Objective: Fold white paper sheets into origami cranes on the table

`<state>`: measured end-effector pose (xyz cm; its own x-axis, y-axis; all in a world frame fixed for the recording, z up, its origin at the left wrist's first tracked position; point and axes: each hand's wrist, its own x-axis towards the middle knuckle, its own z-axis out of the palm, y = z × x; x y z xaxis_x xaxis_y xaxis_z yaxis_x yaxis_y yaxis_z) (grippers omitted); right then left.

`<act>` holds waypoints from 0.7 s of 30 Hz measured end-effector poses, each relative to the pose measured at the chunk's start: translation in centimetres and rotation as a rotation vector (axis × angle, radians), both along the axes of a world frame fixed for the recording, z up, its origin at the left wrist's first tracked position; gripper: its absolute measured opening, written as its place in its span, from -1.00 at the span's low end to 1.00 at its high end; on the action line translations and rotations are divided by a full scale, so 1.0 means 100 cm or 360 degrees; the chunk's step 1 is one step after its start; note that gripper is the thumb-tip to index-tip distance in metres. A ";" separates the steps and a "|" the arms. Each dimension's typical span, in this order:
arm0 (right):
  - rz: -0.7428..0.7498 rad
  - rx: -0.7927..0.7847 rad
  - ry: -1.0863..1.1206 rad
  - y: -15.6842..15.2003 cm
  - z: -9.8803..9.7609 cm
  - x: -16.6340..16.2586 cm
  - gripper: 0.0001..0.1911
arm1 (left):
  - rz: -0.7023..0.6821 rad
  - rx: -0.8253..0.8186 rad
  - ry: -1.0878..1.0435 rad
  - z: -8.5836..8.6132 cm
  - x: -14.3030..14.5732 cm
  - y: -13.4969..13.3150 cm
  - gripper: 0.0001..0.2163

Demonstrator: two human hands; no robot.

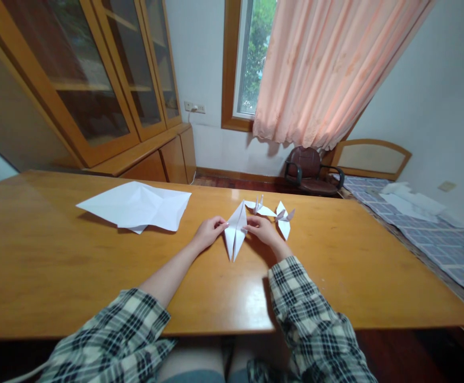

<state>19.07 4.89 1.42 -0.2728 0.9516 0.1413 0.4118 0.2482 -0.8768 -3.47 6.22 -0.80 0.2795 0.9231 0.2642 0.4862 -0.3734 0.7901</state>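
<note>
A white paper folded into a long diamond (pixel 236 230) is held upright-looking just over the table, its split lower half pointing toward me. My left hand (pixel 211 232) pinches its left corner between thumb and fingers. At the right corner, my right hand (pixel 264 230) grips the same paper, fingers closed on its edge. Just beyond my right hand sit two finished-looking folded paper cranes: one crane (pixel 260 207) behind the diamond, another crane (pixel 283 220) to the right with its wings spread.
Creased white paper sheets (pixel 140 206) lie on the wooden table (pixel 327 287) to the left. A glass-fronted cabinet (pixel 136 80) stands behind at left. Past the table's far edge are a brown armchair (pixel 309 170) and, at right, a bed (pixel 427 229).
</note>
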 end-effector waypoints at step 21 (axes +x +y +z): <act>-0.0192 0.0387 -0.0709 -0.013 -0.007 0.000 -0.93 | -0.0285 0.0271 0.0373 0.003 -0.006 0.000 -0.90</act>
<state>19.07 3.61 0.71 -0.2476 0.9340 0.2574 0.7701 0.3510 -0.5328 -4.08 6.25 -0.53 0.5044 0.8021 0.3196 0.5620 -0.5860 0.5837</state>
